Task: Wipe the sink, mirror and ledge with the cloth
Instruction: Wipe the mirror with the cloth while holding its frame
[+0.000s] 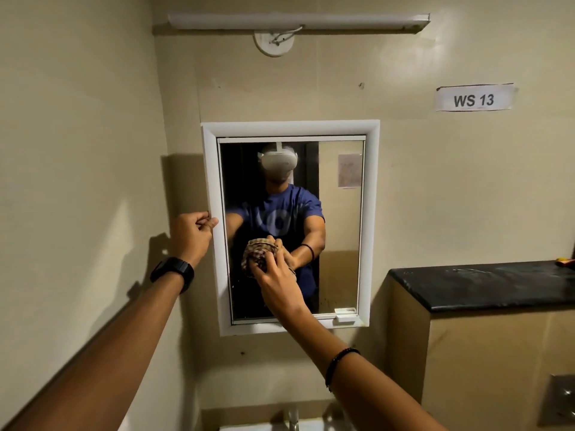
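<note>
A mirror (339,231) in a white frame (291,127) hangs on the beige wall straight ahead. My right hand (278,283) presses a bunched checked cloth (256,255) against the lower left part of the glass. My left hand (193,233), with a black watch on its wrist, grips the frame's left edge at mid height. A black stone ledge (485,286) juts out to the right of the mirror. The sink's white rim (249,427) and its tap (293,418) show only at the bottom edge.
A tube light fitting (298,21) runs above the mirror. A paper label reading "WS 13" (474,99) is stuck on the wall at upper right. A small orange object (564,262) lies at the ledge's far right. The left wall stands close beside my left arm.
</note>
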